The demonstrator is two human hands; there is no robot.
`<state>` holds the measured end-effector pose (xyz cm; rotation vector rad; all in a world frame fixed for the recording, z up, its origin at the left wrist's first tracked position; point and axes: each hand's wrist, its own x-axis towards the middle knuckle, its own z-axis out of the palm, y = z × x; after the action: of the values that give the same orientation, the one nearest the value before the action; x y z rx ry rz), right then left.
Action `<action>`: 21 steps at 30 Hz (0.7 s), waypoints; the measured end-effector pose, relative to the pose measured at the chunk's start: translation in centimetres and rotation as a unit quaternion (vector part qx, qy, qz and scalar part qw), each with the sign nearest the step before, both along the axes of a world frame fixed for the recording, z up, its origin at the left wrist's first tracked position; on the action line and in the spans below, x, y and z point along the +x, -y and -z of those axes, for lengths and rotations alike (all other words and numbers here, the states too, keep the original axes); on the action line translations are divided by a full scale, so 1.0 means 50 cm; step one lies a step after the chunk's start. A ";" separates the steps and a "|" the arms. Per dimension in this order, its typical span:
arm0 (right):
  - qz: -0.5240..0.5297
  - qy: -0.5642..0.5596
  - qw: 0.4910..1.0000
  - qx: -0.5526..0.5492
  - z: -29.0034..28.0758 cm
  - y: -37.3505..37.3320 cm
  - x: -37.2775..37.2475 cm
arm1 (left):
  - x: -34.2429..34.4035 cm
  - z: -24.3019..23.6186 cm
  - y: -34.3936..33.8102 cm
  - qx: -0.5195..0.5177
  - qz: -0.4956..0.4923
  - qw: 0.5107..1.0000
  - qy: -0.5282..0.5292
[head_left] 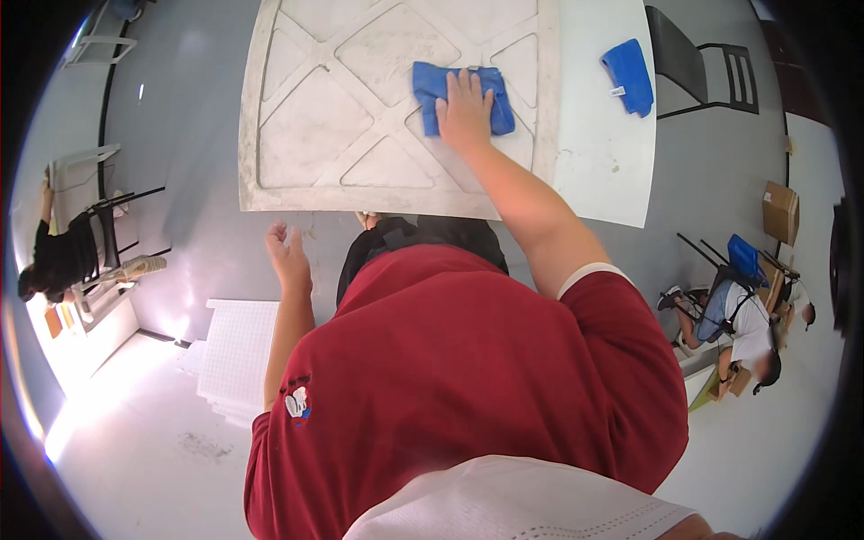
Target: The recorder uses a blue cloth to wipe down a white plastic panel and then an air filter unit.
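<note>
A blue cloth (pixel 430 101) lies folded on a whitish panel (pixel 315 117) with raised diagonal ribs and a raised border. Pressed flat on that cloth is my right hand (pixel 465 117), its fingers stretched out and spread rather than wrapped around it. My left hand (pixel 289 256) hangs off the panel's near edge at the left, holding nothing, with fingers apart. Grey smudges mark the panel's surface and border.
The panel rests on a white table (pixel 603 171); a second blue cloth (pixel 628 79) lies at its right. A dark chair (pixel 688 67) stands beyond the table's right edge. White sheets (pixel 238 351) are stacked at left. People sit at both far sides, near a cardboard box (pixel 780 212) at right.
</note>
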<state>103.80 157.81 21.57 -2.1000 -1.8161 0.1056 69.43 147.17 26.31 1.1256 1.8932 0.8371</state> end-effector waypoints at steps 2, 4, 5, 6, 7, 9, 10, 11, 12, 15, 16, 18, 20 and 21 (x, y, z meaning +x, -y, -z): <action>-0.025 -0.028 0.999 -0.001 -0.013 0.017 -0.019 | 0.012 -0.002 -0.008 -0.003 0.010 1.000 0.006; -0.049 -0.034 0.998 -0.006 -0.025 0.034 -0.039 | 0.028 -0.001 -0.024 0.032 0.054 0.998 0.008; -0.075 -0.039 0.996 -0.013 -0.030 0.042 -0.049 | 0.036 -0.002 -0.032 0.033 0.057 0.998 0.008; -0.093 -0.044 0.995 -0.001 -0.020 0.054 -0.061 | 0.055 -0.016 -0.043 0.032 0.072 0.997 0.004; -0.090 -0.045 0.995 0.000 -0.021 0.062 -0.074 | 0.073 -0.026 -0.053 0.032 0.086 0.996 -0.001; -0.149 -0.069 0.986 -0.012 -0.028 0.081 -0.099 | 0.104 -0.027 -0.068 0.049 0.111 0.993 -0.007; -0.152 -0.063 0.986 0.003 -0.040 0.089 -0.105 | 0.121 -0.028 -0.075 0.065 0.134 0.989 -0.011; -0.148 -0.063 0.987 0.003 -0.041 0.085 -0.099 | 0.138 -0.030 -0.082 0.064 0.138 0.988 -0.011; -0.186 -0.202 0.961 -0.018 -0.039 0.080 -0.094 | 0.154 -0.032 -0.085 0.101 0.210 0.970 -0.077; -0.160 -0.343 0.925 0.032 -0.090 0.084 -0.058 | 0.235 -0.050 -0.109 0.199 0.386 0.889 -0.144; -0.122 -0.325 0.935 0.076 -0.094 0.091 -0.038 | 0.265 -0.058 -0.111 0.184 0.424 0.868 -0.182; -0.073 -0.244 0.957 0.136 -0.083 0.108 0.028 | 0.323 -0.059 -0.110 0.164 0.476 0.821 -0.267; -0.073 -0.191 0.970 0.129 -0.074 0.137 0.111 | 0.369 -0.047 -0.112 0.156 0.482 0.801 -0.318; -0.063 -0.148 0.980 0.118 -0.065 0.160 0.147 | 0.387 -0.038 -0.117 0.173 0.497 0.781 -0.335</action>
<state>111.14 149.81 24.82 -1.7065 -1.6899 0.2112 88.78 153.02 28.22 2.5766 1.2512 0.1366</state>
